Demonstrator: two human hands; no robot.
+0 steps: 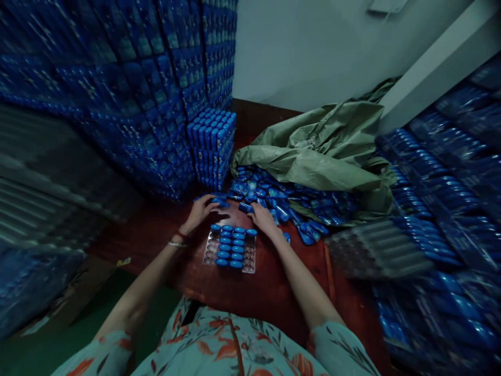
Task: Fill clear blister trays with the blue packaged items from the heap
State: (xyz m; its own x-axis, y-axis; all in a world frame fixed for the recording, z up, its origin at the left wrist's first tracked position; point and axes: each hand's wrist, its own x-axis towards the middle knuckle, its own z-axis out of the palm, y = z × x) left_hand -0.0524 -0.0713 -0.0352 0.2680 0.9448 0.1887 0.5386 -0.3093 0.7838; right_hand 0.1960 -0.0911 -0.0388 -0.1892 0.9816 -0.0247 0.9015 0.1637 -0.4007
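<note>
In front of me lies a clear plastic tray [249, 264] with moulded hollows. Blue bottles [236, 249] fill its two middle columns and its far row; the remaining hollows at both sides look bare. Beyond its far left corner is my left hand [200, 213], its bent thumb and fingers around a small blue bottle [221, 202] among the loose ones. My right hand [263, 218] is past the far right corner, fingertips closed on another blue bottle [246, 207] at the edge of the loose heap. Shade blurs the exact finger contact.
Loose blue bottles [279, 209] spill from a green sack [313, 151] onto the red-brown table [250, 295]. Packed blue stacks [211, 143] rise at the left and back; more wrapped packs [426, 193] stand right. Grey stacked trays [376, 248] sit right, others [50, 167] left.
</note>
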